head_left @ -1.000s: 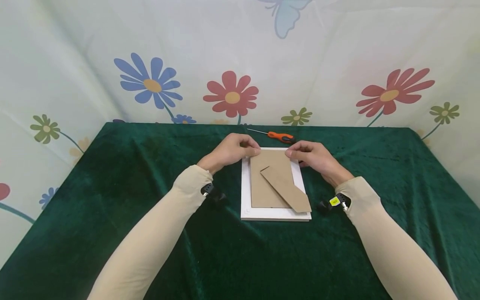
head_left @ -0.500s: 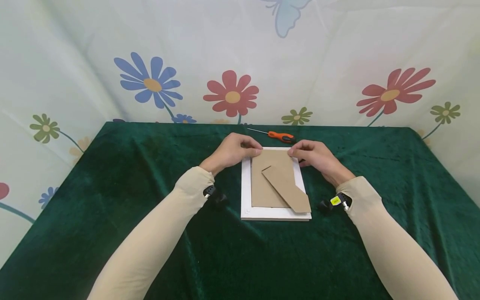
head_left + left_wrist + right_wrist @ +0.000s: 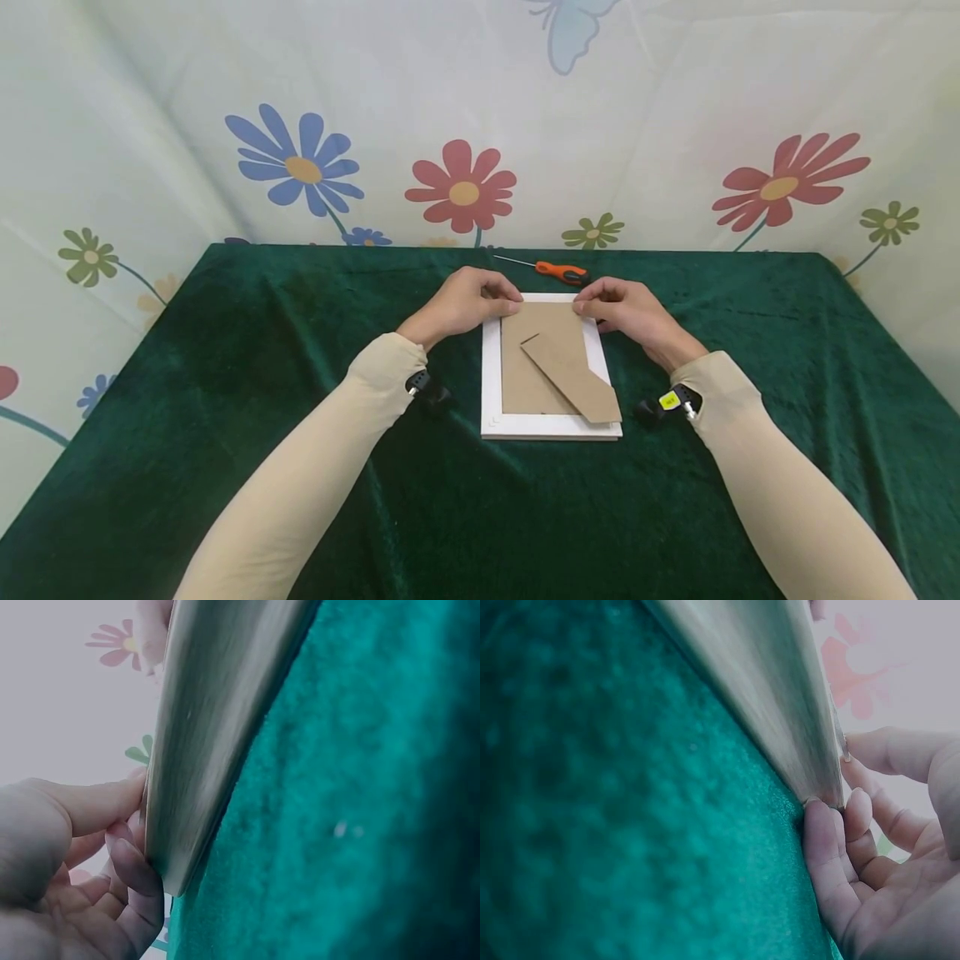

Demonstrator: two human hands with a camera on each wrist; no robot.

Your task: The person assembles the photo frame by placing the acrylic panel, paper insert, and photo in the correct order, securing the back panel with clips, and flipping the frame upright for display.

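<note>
A white picture frame (image 3: 491,375) lies face down on the green cloth, its long sides running away from me. Within its border sits a brown backing board (image 3: 551,321), which carries a slanted easel leg (image 3: 573,379) that reaches over the lower right border. My left hand (image 3: 465,302) pinches at the board's far left corner, thumb on top. At the far right corner, my right hand (image 3: 626,317) does likewise. In the left wrist view, curled fingers (image 3: 135,862) meet the frame's outer edge. The right wrist view shows fingertips (image 3: 821,832) right at the frame's corner.
Behind the frame lies an orange-and-black screwdriver (image 3: 558,272), its shaft pointing left. Dark green velvet cloth (image 3: 300,433) covers the table, with some folds. A pale curtain (image 3: 637,100) printed with flowers hangs along the back and sides.
The backing board's far edge has shifted slightly toward me, showing more of the white far border, and it looks lower in the frame. Both hands stay almost in place.
</note>
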